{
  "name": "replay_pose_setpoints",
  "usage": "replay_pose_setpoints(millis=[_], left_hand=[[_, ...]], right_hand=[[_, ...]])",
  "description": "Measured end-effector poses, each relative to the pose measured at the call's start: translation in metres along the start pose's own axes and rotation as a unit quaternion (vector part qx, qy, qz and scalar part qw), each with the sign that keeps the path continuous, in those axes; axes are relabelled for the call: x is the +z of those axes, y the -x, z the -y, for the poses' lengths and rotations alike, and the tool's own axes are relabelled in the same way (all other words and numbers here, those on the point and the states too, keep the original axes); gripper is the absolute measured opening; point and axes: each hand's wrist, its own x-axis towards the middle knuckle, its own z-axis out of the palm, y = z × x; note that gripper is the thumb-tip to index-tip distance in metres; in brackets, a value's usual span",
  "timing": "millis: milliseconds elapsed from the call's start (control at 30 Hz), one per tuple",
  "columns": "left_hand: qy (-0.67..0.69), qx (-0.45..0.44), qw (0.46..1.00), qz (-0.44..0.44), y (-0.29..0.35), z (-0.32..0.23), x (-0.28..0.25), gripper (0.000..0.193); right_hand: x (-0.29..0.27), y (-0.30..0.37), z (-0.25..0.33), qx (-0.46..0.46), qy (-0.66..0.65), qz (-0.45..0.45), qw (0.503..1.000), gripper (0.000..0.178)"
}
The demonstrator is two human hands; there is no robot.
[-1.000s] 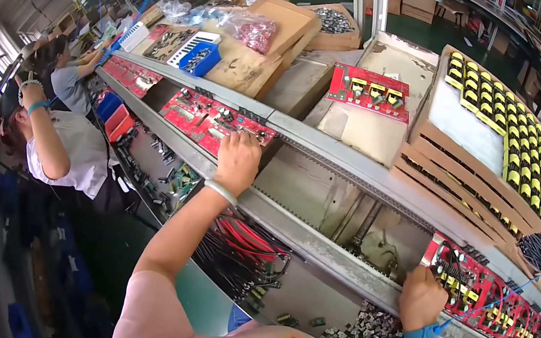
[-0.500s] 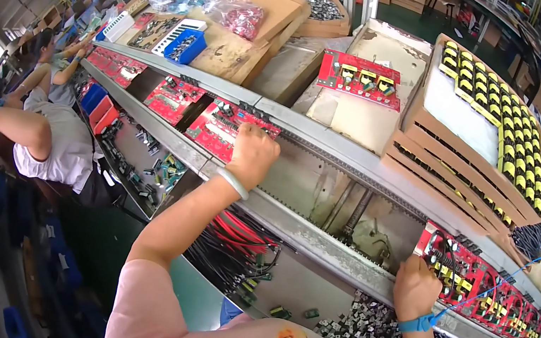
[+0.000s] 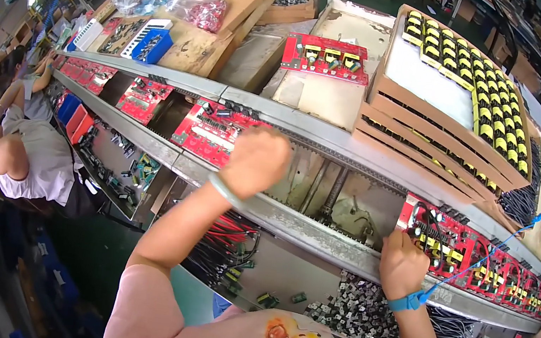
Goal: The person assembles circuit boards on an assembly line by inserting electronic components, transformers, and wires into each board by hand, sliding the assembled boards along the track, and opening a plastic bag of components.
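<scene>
My left hand [image 3: 257, 161], a bracelet on its wrist and slightly blurred, is curled closed over the right end of a red circuit board [image 3: 209, 131] in the rail track. What its fingers hold, if anything, is hidden. Farther right, my right hand [image 3: 403, 264], wearing a blue wrist strap [image 3: 410, 302] with a coiled cord, is closed at the near left corner of another red circuit board [image 3: 442, 235]. That board carries yellow transformers and black wires. Its corner disappears behind my fingers.
Beyond the track [image 3: 319, 134] lies a red board [image 3: 326, 58] beside stacked cartons [image 3: 426, 138] of yellow-and-black transformers. A blue bin [image 3: 153, 47] stands farther left. Below are black and red wires [image 3: 226, 240] and small metal parts [image 3: 361, 309]. A co-worker [image 3: 44, 152] sits at left.
The view has shifted, so most of the scene sits farther left. The gap left of the board near my left hand has widened. My right hand stays at its board's corner.
</scene>
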Motion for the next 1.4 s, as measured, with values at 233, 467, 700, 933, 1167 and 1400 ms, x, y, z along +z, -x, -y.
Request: replay_pose_setpoints(millis=[233, 467, 700, 933, 1167, 1400], left_hand=[[-0.070, -0.249, 0.965, -0.045, 0.038, 0.182, 0.027, 0.025], [0.249, -0.281, 0.927, 0.022, 0.066, 0.250, 0.059, 0.029], [0.378, -0.231, 0.886, 0.139, 0.046, 0.188, 0.035, 0.020], [0.343, -0.074, 0.920, 0.177, 0.030, 0.101, 0.030, 0.026], [0.358, -0.008, 0.918, 0.171, 0.019, 0.037, 0.041, 0.027], [0.392, -0.013, 0.910, 0.130, 0.029, 0.010, 0.058, 0.033]], right_hand=[[0.002, 0.001, -0.002, -0.008, 0.023, 0.003, 1.000, 0.019], [-0.022, 0.010, 0.003, -0.053, -0.047, 0.011, 0.997, 0.011], [-0.048, 0.043, 0.021, -0.225, -0.186, 0.097, 0.952, 0.018], [-0.058, 0.016, 0.024, -0.201, -0.173, 0.085, 0.961, 0.019], [-0.045, -0.049, 0.023, -0.196, -0.174, -0.038, 0.964, 0.015], [-0.002, -0.107, 0.017, -0.191, -0.130, -0.044, 0.972, 0.015]])
